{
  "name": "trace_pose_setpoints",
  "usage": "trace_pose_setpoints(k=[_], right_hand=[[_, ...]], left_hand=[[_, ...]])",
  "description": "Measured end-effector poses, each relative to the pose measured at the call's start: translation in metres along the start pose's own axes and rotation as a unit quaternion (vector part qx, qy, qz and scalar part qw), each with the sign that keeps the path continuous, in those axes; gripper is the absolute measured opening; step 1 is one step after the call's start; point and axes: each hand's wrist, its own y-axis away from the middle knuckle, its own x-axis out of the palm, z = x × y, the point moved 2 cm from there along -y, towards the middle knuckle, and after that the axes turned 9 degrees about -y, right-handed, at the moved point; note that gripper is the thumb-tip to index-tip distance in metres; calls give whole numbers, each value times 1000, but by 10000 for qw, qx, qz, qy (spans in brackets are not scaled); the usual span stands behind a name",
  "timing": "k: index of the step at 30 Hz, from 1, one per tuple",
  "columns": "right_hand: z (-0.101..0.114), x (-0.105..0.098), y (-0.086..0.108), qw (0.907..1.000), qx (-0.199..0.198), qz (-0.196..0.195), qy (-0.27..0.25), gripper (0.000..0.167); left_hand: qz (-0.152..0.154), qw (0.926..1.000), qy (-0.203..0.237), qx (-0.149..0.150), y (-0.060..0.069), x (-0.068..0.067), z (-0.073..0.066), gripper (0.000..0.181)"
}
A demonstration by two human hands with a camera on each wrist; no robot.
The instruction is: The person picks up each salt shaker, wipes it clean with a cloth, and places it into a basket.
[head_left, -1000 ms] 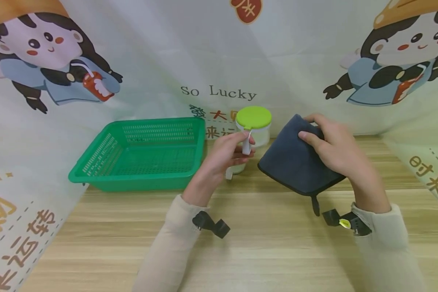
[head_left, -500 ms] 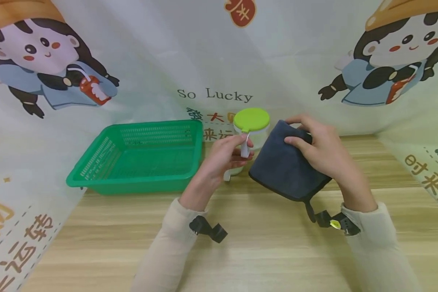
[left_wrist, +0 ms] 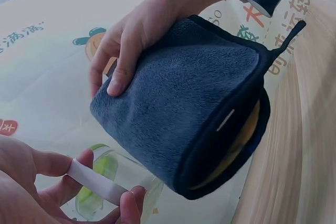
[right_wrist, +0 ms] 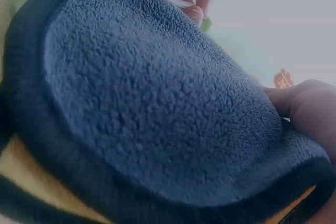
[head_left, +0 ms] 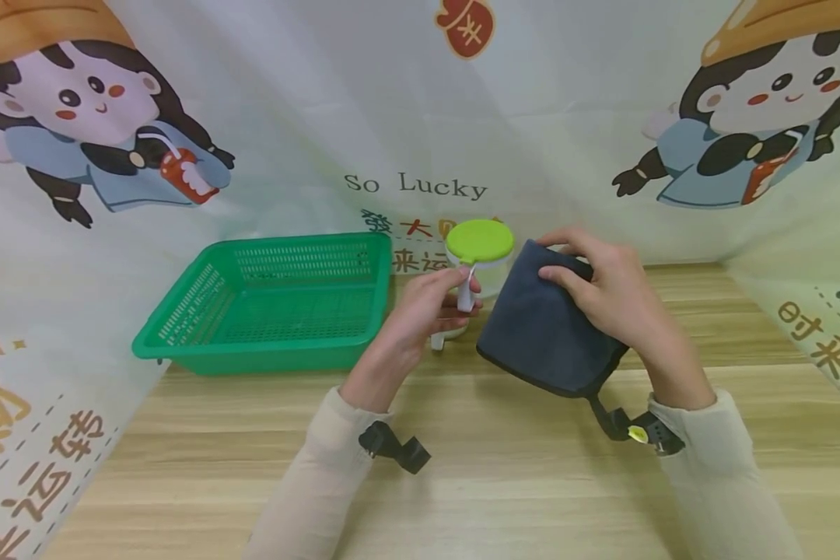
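My left hand [head_left: 420, 311] grips the white handle [head_left: 466, 292] of a clear jar with a bright green lid [head_left: 480, 240]. In the left wrist view, fingers wrap around that handle [left_wrist: 97, 181]. My right hand [head_left: 616, 292] pinches a folded dark blue-grey towel [head_left: 542, 330] at its top, thumb in front. The towel has black edging, a hanging loop and a yellow inner side [left_wrist: 228, 153]. It hangs just right of the jar and hides part of it; whether they touch I cannot tell. Below the left fingers shows another white handle-like piece [head_left: 437, 341], mostly hidden.
A green plastic basket [head_left: 287, 354] with perforated sides stands on the wooden table [head_left: 504, 474], left of the left hand. Behind everything hangs a white printed cloth backdrop [head_left: 308, 101]. Both wrists wear black straps with small cameras.
My right hand has carried the towel left, closer to the jar. The jar has come down slightly in my left hand, which keeps its hold on the handle.
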Motion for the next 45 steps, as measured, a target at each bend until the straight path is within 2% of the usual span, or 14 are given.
trace_pose_setpoints(k=[11, 18, 26, 31, 37, 45], right_hand=[[4, 15, 2, 9971, -745, 79, 129, 27], [7, 25, 2, 9937, -1046, 9, 412, 30], [7, 32, 4, 9900, -1366, -52, 349, 26], [6, 34, 4, 9895, -1394, -26, 389, 25], [5, 36, 5, 9908, -1249, 20, 519, 24], [7, 41, 5, 9916, -1026, 387, 687, 22]], left_hand=[[4, 9999, -150, -7, 3, 5, -4, 33], [-3, 9997, -248, 53, 4, 7, -2, 33], [-29, 9990, -421, 124, 6, 8, -4, 33], [-20, 9981, -576, 226, 7, 9, -6, 35], [-72, 9966, -747, 354, 9, 9, -6, 36], [-79, 9968, -701, 382, 12, 8, -6, 35]])
